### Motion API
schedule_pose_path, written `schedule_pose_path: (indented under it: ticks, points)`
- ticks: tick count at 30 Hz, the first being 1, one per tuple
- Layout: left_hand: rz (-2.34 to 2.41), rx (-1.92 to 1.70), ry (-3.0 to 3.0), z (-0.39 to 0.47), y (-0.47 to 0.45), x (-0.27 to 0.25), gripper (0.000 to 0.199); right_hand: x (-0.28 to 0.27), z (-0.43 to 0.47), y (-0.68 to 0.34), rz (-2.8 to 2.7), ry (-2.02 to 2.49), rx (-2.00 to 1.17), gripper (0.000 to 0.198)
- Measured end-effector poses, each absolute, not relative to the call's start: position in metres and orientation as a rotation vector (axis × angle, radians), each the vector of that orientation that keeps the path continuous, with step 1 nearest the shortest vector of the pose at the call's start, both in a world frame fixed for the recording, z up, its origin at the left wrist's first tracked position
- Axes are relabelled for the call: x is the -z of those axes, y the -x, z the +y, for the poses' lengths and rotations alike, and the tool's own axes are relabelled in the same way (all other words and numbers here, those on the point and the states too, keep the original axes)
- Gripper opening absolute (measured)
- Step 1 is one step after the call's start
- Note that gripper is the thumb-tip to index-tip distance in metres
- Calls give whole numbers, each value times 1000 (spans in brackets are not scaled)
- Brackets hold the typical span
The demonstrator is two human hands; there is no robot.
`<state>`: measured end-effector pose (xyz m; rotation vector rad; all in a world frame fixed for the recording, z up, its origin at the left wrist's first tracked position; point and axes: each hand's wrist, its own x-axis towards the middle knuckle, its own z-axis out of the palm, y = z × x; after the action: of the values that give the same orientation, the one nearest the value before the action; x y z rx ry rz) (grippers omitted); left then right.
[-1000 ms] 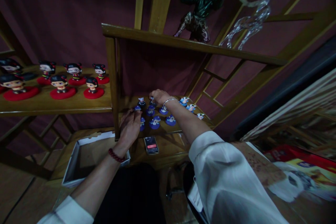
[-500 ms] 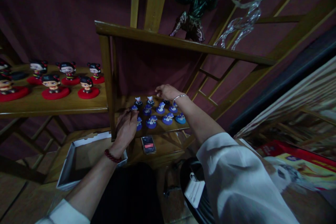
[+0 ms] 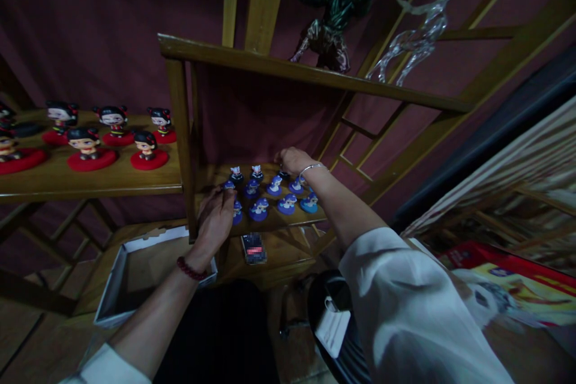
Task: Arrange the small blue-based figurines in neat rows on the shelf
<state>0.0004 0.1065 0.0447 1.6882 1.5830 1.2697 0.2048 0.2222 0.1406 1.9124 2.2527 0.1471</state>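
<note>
My left hand [image 3: 216, 216], with a dark red bead bracelet [image 3: 191, 270], rests loosely at the left end of a small wooden shelf [image 3: 275, 228]. Its fingers stretch beside a purple-based figurine [image 3: 229, 184] and partly cover another one [image 3: 237, 211]; the thumb is hidden. At the back row my right hand [image 3: 294, 161], with a silver bangle [image 3: 314, 167], bends its fingers down over a black-based figurine [image 3: 283, 174], mostly hidden beneath. Two black-based figurines with white heads [image 3: 236, 174] stand to its left. Several purple-based figurines [image 3: 258, 209] stand in rows in front.
Red-based dolls [image 3: 92, 150] stand on the left shelf. Above are a dark green figure [image 3: 337, 18] and a clear deer figurine [image 3: 416, 36]. Below lie a shallow box [image 3: 112, 282] and a phone [image 3: 254, 249]. A black chair [image 3: 321, 288] holds a white tag [image 3: 333, 330].
My right hand has shifted slightly right, its fingers now over the black-based figurine. My left hand stays at the same place. The view has moved a little.
</note>
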Motion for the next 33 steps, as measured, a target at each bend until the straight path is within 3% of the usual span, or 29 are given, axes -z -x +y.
schedule_pose_path:
  ticks: [33]
  points:
    - [1586, -1283, -1700, 107, -2, -49, 38, -135, 216, -186, 2196, -1979, -114, 32]
